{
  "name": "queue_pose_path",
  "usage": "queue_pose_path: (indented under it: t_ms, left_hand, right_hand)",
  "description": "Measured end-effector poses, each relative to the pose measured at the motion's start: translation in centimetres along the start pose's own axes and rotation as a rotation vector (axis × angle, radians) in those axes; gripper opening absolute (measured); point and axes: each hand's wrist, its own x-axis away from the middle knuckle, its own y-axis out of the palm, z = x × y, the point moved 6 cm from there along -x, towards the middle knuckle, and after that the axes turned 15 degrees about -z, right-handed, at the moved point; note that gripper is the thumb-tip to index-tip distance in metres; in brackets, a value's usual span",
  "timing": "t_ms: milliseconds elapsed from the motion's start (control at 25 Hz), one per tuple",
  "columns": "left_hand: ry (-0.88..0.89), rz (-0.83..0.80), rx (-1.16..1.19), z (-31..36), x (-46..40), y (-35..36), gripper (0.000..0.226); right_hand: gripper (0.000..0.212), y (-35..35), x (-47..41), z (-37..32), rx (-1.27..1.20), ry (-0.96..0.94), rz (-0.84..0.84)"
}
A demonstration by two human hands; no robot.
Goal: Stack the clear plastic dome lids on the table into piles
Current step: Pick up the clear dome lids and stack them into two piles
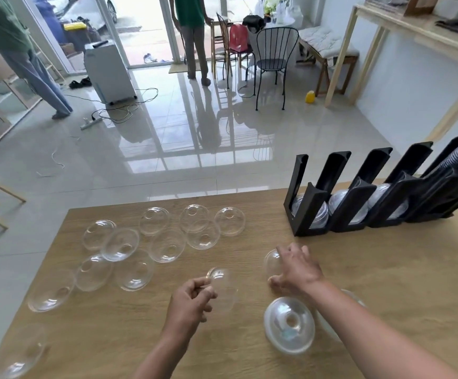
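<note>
Tilting dome lid (223, 289), apex leftward

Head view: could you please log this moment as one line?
left hand: holding lid | right hand: gripping lid | pile: near edge

Bright daylight from glass doors (140, 28), floor glare, edges warped

Loose lids (165, 246) are spread over the table's (386, 269) left half. A rack (359, 203) is set at the far right. A pile (289, 325) is placed near the front.
</note>
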Motion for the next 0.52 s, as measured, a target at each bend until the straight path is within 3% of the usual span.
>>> queue_pose_path:
  t_ms: [160, 320, 400, 520]
  left_hand:
    - [-0.161, 0.056, 0.042, -3.5, 1.3, -2.5, 0.035]
    - [-0.138, 0.144, -0.484, -2.9, 2.3, -2.3, 0.055]
    - [-0.041, 0.162, -0.708, -1.8, 2.7, -1.2, 0.074]
    - [0.039, 0.045, -0.967, -1.3, 1.7, 1.4, 0.102]
  right_hand:
    - [0.076, -0.6, -1.2, -0.8, 0.001, 0.025, -0.003]
    - [0.072, -2.1, -0.1, -0.6, -0.099, -0.033, 0.106]
    - [0.075, -2.9, 1.4, -0.3, -0.153, -0.072, 0.146]
    - [0.078, -4.0, 4.1, 0.7, -0.254, -0.133, 0.194]
